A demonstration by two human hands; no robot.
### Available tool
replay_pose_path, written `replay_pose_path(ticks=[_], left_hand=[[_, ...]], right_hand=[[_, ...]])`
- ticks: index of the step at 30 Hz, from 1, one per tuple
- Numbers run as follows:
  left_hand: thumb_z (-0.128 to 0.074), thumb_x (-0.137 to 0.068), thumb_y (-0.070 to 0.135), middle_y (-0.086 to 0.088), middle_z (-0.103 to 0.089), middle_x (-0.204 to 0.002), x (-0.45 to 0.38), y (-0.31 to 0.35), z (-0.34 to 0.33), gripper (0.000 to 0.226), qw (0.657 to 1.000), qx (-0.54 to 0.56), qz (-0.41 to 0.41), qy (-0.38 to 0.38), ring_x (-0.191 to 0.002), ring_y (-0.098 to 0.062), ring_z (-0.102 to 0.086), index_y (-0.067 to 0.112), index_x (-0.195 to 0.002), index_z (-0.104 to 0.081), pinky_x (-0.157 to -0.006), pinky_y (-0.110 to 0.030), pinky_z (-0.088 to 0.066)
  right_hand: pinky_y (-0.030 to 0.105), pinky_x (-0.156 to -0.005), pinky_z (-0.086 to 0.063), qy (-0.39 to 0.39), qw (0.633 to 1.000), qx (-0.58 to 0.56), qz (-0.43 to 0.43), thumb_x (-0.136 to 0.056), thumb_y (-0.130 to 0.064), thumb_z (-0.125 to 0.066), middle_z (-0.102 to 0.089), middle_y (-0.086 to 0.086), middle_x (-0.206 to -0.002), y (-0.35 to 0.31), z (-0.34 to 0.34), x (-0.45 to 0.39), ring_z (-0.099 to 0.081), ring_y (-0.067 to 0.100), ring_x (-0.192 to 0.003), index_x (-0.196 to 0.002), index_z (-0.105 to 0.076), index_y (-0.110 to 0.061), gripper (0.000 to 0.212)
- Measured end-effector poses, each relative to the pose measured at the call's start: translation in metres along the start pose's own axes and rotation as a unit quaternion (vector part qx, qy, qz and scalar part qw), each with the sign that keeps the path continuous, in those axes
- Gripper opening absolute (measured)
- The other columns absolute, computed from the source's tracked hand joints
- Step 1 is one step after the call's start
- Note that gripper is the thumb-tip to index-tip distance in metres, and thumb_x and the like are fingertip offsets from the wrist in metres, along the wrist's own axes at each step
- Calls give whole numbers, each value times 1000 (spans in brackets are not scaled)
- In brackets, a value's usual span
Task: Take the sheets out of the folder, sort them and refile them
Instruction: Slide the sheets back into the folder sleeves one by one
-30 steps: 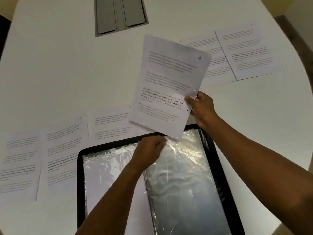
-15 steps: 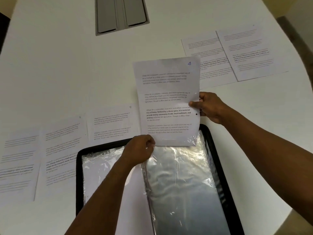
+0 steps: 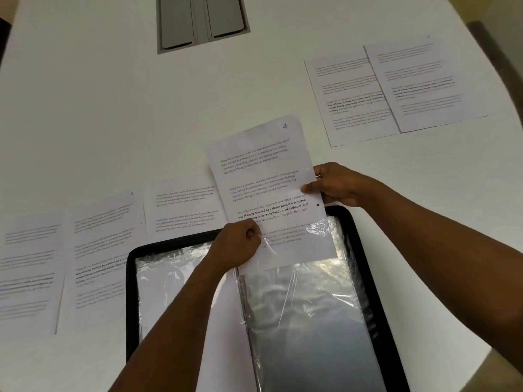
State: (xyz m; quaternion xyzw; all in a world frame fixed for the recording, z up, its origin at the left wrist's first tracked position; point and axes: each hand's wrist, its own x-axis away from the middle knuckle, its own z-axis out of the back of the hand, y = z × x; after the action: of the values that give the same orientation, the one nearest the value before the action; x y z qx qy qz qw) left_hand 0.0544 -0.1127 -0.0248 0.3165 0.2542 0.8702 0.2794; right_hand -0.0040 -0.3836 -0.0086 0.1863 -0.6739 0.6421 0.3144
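Refiling is under way: sheet 4 (image 3: 266, 188), pinched by the right hand (image 3: 336, 183), is partly sleeved; the left hand (image 3: 236, 244) grips the sleeve (image 3: 305, 306); five sheets (image 3: 104, 244) are left on the tabletop (image 3: 113, 108).

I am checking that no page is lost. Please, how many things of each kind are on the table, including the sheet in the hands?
Printed sheets lying loose on the table: 5, three at left and two at far right
Printed sheets held in the hands: 1, the sheet marked 4
Folders: 1, the black folder, open
Total: 7
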Motion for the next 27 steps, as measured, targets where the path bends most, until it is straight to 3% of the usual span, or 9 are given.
replay_pose_path(ticks=[4, 6, 11, 16, 18, 20, 24, 26, 27], left_hand=[[-66, -86, 24, 3, -65, -79, -3, 10, -4, 5, 999, 29, -1, -27, -73, -9, -57, 20, -88, -66, -70, -22, -46], [-67, -87, 30, 5, -65, -80, -6, 22, -9, 8, 998, 32, -17, -48, -74, -8, -58, 22, -89, -67, -73, -24, -48], [-62, -92, 25, 10, -62, -82, -14, 44, -20, 8, 997, 19, -47, -60, -75, -4, -54, 19, -89, -66, -66, -8, -40], [-63, -91, 25, 11, -64, -82, -11, 40, -20, 6, 998, 40, -27, -37, -76, -3, -57, 21, -89, -67, -70, -14, -44], [-63, -90, 25, 12, -65, -81, -7, 34, -16, 6, 998, 35, -17, -40, -75, -2, -57, 21, -88, -67, -69, -14, -45], [-63, -89, 23, 13, -64, -80, -5, 27, -12, 6, 998, 18, -16, -52, -76, -3, -58, 19, -90, -68, -67, -12, -44], [-63, -90, 21, 9, -67, -83, -3, 21, -8, 9, 999, 24, -6, -42, -78, -6, -60, 16, -93, -70, -73, -19, -49], [-63, -90, 22, 7, -68, -87, -5, 22, -7, 11, 999, 36, -5, -27, -79, -5, -60, 15, -95, -70, -75, -20, -49], [-63, -90, 22, 7, -68, -87, -5, 22, -7, 11, 999, 37, -5, -23, -79, -5, -60, 16, -96, -70, -75, -19, -48]], right_hand=[[38, -82, -59, -4, 999, 41, -8, -86, -2, -70, -72, 8, -111, 0, 9, 0, -72, 24, -94, -119, -65, -9, 34], [35, -80, -60, -46, 996, 76, -27, -85, -1, -71, -73, 6, -106, -3, 8, 3, -72, 22, -93, -113, -67, -11, 30], [40, -85, -55, -112, 961, 245, -70, -81, -8, -76, -68, 23, -110, -6, 9, 5, -67, 31, -89, -113, -65, -2, 34], [28, -72, -57, -42, 968, 249, -8, -83, -24, -77, -70, 10, -109, -2, 7, 7, -68, 22, -92, -117, -64, -8, 40], [36, -85, -57, -91, 925, 368, -17, -81, -25, -78, -68, 8, -113, -4, 10, 9, -66, 25, -97, -120, -64, -10, 44], [43, -94, -54, -128, 913, 385, -39, -80, -25, -79, -68, 6, -116, -3, 13, 12, -65, 27, -103, -122, -64, -12, 47], [28, -74, -57, -39, 979, 199, 13, -81, -26, -79, -74, 5, -103, 2, 7, 9, -70, 18, -87, -108, -70, -12, 32], [25, -67, -55, -8, 971, 239, 20, -80, -20, -79, -74, 12, -98, 5, 5, 3, -68, 20, -78, -101, -72, -6, 26], [24, -63, -54, -37, 952, 302, 6, -79, -21, -80, -73, 14, -96, 3, 4, 2, -67, 20, -74, -99, -72, -6, 26]])
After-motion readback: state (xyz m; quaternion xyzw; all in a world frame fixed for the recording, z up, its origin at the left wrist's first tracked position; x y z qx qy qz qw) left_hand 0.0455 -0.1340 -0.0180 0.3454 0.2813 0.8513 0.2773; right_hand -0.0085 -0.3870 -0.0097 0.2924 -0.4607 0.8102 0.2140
